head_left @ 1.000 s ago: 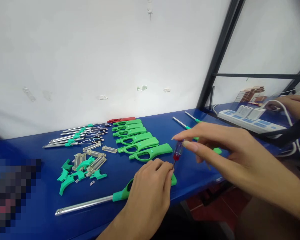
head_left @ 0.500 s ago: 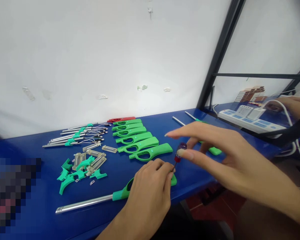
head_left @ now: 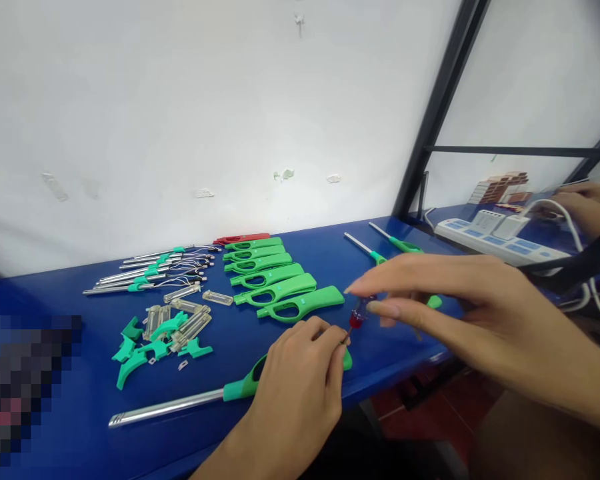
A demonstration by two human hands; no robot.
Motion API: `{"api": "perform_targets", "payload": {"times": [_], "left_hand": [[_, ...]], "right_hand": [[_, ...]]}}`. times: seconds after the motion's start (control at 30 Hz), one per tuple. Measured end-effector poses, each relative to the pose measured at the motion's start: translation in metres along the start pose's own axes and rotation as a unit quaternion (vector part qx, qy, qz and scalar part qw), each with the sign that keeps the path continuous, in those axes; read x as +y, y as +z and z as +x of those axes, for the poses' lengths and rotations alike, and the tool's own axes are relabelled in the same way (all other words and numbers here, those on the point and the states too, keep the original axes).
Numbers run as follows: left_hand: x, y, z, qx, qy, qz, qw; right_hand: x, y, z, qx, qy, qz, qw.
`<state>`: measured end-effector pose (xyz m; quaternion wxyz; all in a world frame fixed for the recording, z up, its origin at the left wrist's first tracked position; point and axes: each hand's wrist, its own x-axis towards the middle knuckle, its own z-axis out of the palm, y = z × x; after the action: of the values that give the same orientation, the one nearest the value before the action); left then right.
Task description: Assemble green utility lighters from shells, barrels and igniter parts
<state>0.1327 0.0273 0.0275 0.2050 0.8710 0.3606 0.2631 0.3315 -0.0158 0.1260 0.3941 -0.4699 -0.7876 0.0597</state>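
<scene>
My left hand [head_left: 300, 393] is closed over a green lighter [head_left: 237, 389] with a long metal tube [head_left: 167, 408], pressing it to the blue table near the front edge. The screwdriver [head_left: 359, 313], with a clear purple and red handle, stands tilted, its shaft running down to the lighter's handle beside my left fingertips. Its tip is hidden. My right hand [head_left: 460, 320] pinches the top of the screwdriver's handle between thumb and index finger. Beyond my left hand lies a row of green lighter shells [head_left: 303, 303], with a red shell [head_left: 243, 239] at the back.
At left lie metal tubes with wires [head_left: 150, 272], clear fuel tanks [head_left: 193, 327] and loose teal triggers [head_left: 133, 367]. Two long lighters [head_left: 360, 245] lie at the back right. A power strip [head_left: 500, 241] stands behind the black frame [head_left: 433, 113], near another person's hand [head_left: 585, 207].
My right thumb and index finger have closed in on the screwdriver's handle from a wider spread. My left hand keeps its hold on the lighter.
</scene>
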Motion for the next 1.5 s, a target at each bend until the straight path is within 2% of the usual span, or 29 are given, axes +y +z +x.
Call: {"api": "perform_targets", "payload": {"times": [0.23, 0.3, 0.4, 0.47, 0.63, 0.83, 1.0, 1.07, 1.23, 1.4, 1.5], "left_hand": [[0.000, 0.001, 0.000, 0.005, 0.001, 0.007, 1.000], [0.000, 0.001, 0.000, 0.004, 0.001, 0.009, 1.000], [0.001, 0.001, -0.001, 0.003, 0.004, 0.009, 1.000], [0.000, 0.002, -0.001, 0.006, 0.005, 0.010, 1.000], [0.000, 0.004, -0.001, 0.010, 0.006, 0.022, 1.000], [0.001, 0.002, -0.001, 0.006, 0.007, 0.024, 1.000], [0.000, 0.002, -0.001, 0.007, 0.009, 0.026, 1.000], [0.000, 0.001, 0.000, 0.008, 0.009, 0.028, 1.000], [0.000, 0.002, 0.000, 0.005, 0.010, 0.031, 0.999], [0.000, 0.002, -0.001, 0.009, 0.010, 0.035, 0.999], [0.000, 0.002, -0.001, 0.006, 0.010, 0.033, 0.999]], "right_hand": [[-0.001, 0.007, 0.001, 0.024, 0.068, 0.011, 0.997], [-0.002, 0.006, -0.001, 0.003, 0.059, 0.011, 0.998], [-0.003, 0.002, -0.004, -0.032, 0.006, 0.008, 0.999], [-0.004, 0.002, -0.004, -0.032, -0.007, -0.002, 0.999], [-0.005, 0.005, -0.002, 0.022, 0.058, -0.027, 0.998], [-0.001, 0.004, 0.001, -0.014, 0.005, 0.003, 1.000], [0.000, 0.006, 0.003, 0.042, 0.070, -0.019, 0.996], [0.000, 0.006, 0.002, 0.038, 0.065, -0.022, 0.997], [0.000, 0.004, 0.000, -0.028, 0.012, 0.002, 1.000], [-0.001, 0.012, 0.004, 0.028, 0.062, -0.025, 0.997], [-0.001, 0.015, 0.005, 0.015, 0.060, -0.040, 0.997]]}}
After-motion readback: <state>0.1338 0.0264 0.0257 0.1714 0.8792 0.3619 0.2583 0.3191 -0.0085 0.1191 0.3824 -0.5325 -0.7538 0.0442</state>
